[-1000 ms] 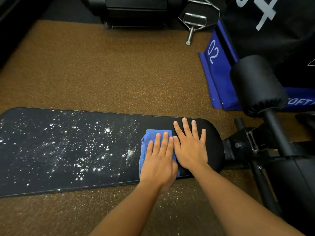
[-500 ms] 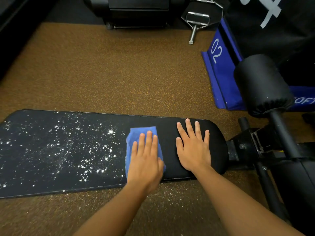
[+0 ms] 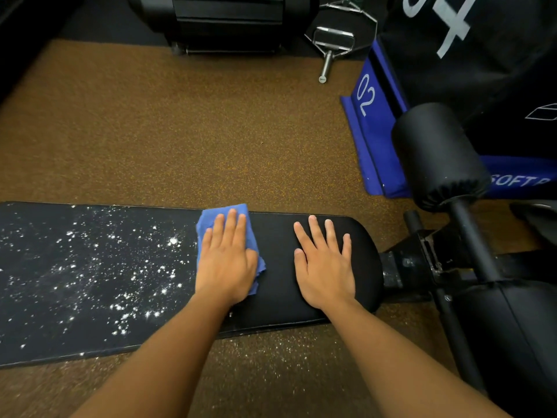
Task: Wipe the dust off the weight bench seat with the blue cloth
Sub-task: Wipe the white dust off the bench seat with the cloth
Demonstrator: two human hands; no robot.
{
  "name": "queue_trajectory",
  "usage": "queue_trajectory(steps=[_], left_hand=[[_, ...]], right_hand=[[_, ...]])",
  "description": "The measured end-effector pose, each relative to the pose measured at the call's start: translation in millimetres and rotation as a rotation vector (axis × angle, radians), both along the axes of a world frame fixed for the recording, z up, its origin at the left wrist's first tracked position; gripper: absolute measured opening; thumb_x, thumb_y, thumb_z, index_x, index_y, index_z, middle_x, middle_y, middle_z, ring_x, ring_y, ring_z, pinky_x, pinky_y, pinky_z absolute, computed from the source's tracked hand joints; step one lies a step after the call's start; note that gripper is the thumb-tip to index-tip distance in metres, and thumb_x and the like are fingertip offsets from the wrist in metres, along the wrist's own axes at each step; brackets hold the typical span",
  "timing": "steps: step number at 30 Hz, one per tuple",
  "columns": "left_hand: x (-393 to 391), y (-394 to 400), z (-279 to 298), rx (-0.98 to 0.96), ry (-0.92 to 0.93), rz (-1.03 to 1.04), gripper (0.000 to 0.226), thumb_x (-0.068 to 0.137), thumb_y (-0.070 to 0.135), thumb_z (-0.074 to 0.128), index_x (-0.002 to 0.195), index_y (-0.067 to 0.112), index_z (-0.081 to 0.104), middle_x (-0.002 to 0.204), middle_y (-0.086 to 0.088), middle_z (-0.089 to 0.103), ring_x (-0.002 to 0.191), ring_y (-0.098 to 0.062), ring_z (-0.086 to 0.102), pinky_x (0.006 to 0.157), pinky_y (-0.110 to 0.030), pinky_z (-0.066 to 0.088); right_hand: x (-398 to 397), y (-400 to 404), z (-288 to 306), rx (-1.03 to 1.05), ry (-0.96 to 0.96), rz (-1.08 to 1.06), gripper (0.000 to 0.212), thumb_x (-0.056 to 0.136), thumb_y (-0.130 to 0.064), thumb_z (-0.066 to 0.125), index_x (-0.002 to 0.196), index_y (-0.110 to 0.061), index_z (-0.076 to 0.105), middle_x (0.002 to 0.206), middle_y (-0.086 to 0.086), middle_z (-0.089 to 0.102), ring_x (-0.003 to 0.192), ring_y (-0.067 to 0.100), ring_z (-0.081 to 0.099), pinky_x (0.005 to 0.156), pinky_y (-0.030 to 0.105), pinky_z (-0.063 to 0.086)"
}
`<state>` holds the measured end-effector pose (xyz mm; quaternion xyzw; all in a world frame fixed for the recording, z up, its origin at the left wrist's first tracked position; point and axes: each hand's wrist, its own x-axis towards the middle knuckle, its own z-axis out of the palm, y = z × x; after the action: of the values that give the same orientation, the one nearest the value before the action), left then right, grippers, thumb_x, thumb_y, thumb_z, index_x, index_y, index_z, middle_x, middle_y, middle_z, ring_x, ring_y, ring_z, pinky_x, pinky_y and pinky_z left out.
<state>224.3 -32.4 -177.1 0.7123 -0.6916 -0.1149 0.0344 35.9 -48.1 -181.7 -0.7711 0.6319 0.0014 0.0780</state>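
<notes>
A long black weight bench seat (image 3: 277,297) runs left to right across the view. White dust specks cover its left part; the stretch right of the cloth looks clean. My left hand (image 3: 226,260) lies flat on the folded blue cloth (image 3: 208,220), pressing it to the pad near the far edge. The cloth shows beyond my fingertips and beside my thumb. My right hand (image 3: 325,263) rests flat on the clean right end of the seat, fingers spread, holding nothing.
Brown speckled gym floor (image 3: 180,140) lies beyond the bench, with white dust fallen on the floor at its near edge. A black foam roller pad (image 3: 437,155) and bench frame stand at the right. A blue soft box (image 3: 373,128), a metal cable handle (image 3: 328,52) and black equipment sit at the back.
My left hand has slid the blue cloth leftward along the seat and toward its far edge, leaving a wider clean strip. My right hand has stayed flat on the right end.
</notes>
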Motion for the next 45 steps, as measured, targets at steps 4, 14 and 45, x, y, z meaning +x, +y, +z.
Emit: queue_trajectory(steps=[4, 14, 45], left_hand=[[-0.3, 39.0, 3.0, -0.009, 0.077, 0.09, 0.076, 0.08, 0.038, 0.003, 0.152, 0.012, 0.001, 0.16, -0.005, -0.006, 0.146, -0.021, -0.012, 0.118, -0.04, -0.004], [-45.7, 27.1, 3.9, 0.001, 0.009, -0.184, 0.073, 0.078, 0.036, 0.002, 0.146, 0.013, -0.012, 0.155, -0.004, -0.019, 0.143, -0.022, -0.019, 0.116, -0.041, -0.008], [-46.1, 44.1, 9.9, 0.023, 0.098, -0.028, 0.075, 0.08, 0.034, 0.007, 0.151, 0.015, -0.007, 0.159, -0.001, -0.015, 0.144, -0.02, -0.021, 0.115, -0.038, -0.016]], right_hand=[[1.2, 0.5, 0.4, 0.003, 0.008, 0.0, 0.059, 0.093, -0.045, 0.005, 0.151, -0.035, 0.006, 0.161, -0.003, 0.004, 0.147, 0.026, -0.003, 0.116, 0.056, 0.002], [4.8, 1.3, -2.4, -0.02, 0.02, -0.008, 0.058, 0.094, -0.042, 0.012, 0.151, -0.032, 0.015, 0.161, -0.001, 0.011, 0.147, 0.028, 0.005, 0.115, 0.057, 0.006], [3.2, 0.2, -1.2, -0.013, -0.014, -0.012, 0.058, 0.094, -0.04, 0.009, 0.151, -0.032, 0.013, 0.161, -0.003, 0.01, 0.148, 0.025, 0.001, 0.116, 0.056, 0.004]])
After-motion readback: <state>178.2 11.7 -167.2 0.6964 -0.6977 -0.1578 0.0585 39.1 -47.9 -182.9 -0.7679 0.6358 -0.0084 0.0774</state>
